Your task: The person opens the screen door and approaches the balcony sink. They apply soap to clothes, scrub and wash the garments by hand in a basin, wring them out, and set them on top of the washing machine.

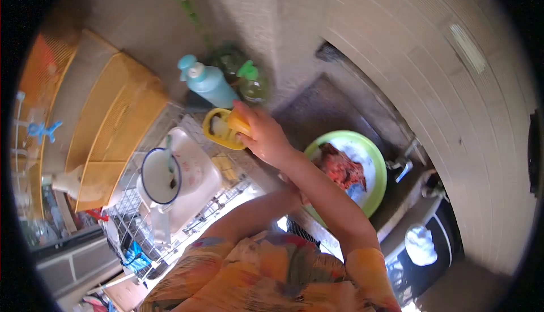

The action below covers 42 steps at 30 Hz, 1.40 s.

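My right hand (265, 137) is closed on a yellow-orange bar (239, 122), which looks like soap. The bar is over the right part of a yellow soap dish (208, 126) with something whitish inside. My left hand is mostly hidden beneath my right forearm; only the wrist area (293, 197) shows near the basin's left side, and its fingers cannot be made out. A green-rimmed basin (381, 171) sits in the dark stone sink (317, 105), holding a wet reddish patterned cloth (343, 167) in whitish water.
Behind the dish stand a blue pump bottle (212, 87) and a green-capped bottle (253, 88). A white blue-rimmed pot (161, 176) and a pale tray (195, 164) lie left on a wire rack. A faucet (402, 166) is right of the basin.
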Each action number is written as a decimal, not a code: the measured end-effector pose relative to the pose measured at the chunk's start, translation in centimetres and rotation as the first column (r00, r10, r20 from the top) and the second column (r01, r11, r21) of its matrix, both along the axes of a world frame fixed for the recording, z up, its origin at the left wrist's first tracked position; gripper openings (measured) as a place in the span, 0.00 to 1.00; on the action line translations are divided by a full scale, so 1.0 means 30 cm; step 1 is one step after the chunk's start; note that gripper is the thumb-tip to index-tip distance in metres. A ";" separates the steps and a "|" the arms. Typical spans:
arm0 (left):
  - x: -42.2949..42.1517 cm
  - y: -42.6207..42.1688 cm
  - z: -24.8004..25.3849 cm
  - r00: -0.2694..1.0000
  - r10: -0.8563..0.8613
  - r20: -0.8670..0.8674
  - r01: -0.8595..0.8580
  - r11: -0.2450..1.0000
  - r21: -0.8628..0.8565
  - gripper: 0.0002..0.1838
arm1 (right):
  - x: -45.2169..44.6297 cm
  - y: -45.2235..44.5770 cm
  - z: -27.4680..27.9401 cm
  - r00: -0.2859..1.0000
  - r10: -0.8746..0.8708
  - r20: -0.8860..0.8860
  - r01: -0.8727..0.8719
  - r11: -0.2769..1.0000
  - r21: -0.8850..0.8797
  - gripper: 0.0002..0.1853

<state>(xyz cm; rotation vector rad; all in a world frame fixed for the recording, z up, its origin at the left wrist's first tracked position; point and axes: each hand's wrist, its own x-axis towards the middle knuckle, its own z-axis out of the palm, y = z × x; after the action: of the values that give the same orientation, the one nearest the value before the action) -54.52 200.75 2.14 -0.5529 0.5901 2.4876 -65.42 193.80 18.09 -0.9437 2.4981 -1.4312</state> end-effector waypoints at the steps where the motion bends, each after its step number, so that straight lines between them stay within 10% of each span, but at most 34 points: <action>1: -0.008 0.011 0.019 0.999 0.031 -0.038 -0.028 0.997 0.076 0.29 | 0.032 0.070 0.038 0.999 -0.047 0.012 0.048 0.997 -0.055 0.34; 7: -0.058 0.108 0.191 0.814 0.557 -0.162 -0.339 0.684 0.646 0.29 | 0.307 0.434 -0.065 0.861 -0.439 -0.256 0.500 0.822 0.273 0.29; 10: -0.049 0.188 -0.129 0.813 0.342 -0.471 -0.224 0.931 0.290 0.29 | 0.360 0.497 -0.217 0.787 -0.581 -0.209 0.616 0.721 0.316 0.23; 13: -0.079 0.084 -0.008 0.769 -0.362 -0.526 0.265 0.930 -0.253 0.31 | 0.308 0.629 -0.430 0.646 -0.757 -0.093 0.720 0.565 0.403 0.21; 15: -0.128 0.095 0.304 0.885 -0.462 -0.061 0.452 0.820 0.351 0.31 | 0.283 0.760 -0.515 0.565 -0.774 0.285 0.766 0.621 0.168 0.23; 19: -0.176 0.040 0.316 0.715 -0.695 -0.069 0.699 0.712 0.071 0.27 | 0.380 0.901 -0.558 0.497 -0.120 0.860 0.794 0.462 -0.395 0.24; 22: -0.211 0.035 0.228 0.533 -0.831 -0.162 0.742 0.551 -0.383 0.26 | 0.396 0.945 -0.463 0.927 -0.285 0.245 0.278 0.959 0.062 0.26; 24: -0.222 0.087 0.141 0.301 -0.896 -0.327 0.454 0.436 -0.777 0.25 | 0.418 0.923 -0.492 0.879 -0.361 0.313 0.402 0.912 -0.076 0.24; 28: -0.216 0.129 0.192 0.079 -0.943 -0.324 0.141 0.332 -0.933 0.25 | 0.460 0.899 -0.461 0.549 -0.125 0.826 0.772 0.455 -0.444 0.24; 29: -0.215 0.126 0.203 0.086 -0.942 -0.323 0.174 0.334 -0.927 0.25 | 0.468 0.899 -0.456 0.493 0.010 0.870 0.840 0.255 -0.479 0.24; 35: -0.207 0.061 0.225 0.440 -0.854 -0.279 0.646 0.516 -0.562 0.24 | 0.454 0.895 -0.395 0.679 0.062 0.731 0.720 0.135 -0.680 0.20; 40: -0.194 0.053 0.249 0.665 -0.711 -0.228 0.666 0.703 -0.250 0.24 | 0.393 0.778 0.032 0.975 -0.212 -0.069 0.121 0.763 -0.635 0.14; 42: -0.196 0.061 0.266 0.716 -0.656 -0.239 0.638 0.754 -0.159 0.24 | 0.419 0.675 0.063 0.981 -0.193 0.036 0.172 0.759 -0.628 0.13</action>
<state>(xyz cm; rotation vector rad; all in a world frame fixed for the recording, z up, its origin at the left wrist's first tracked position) -60.39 202.58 10.12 0.0210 0.8129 1.8691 -52.86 214.04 19.97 -0.8029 2.1842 -2.4256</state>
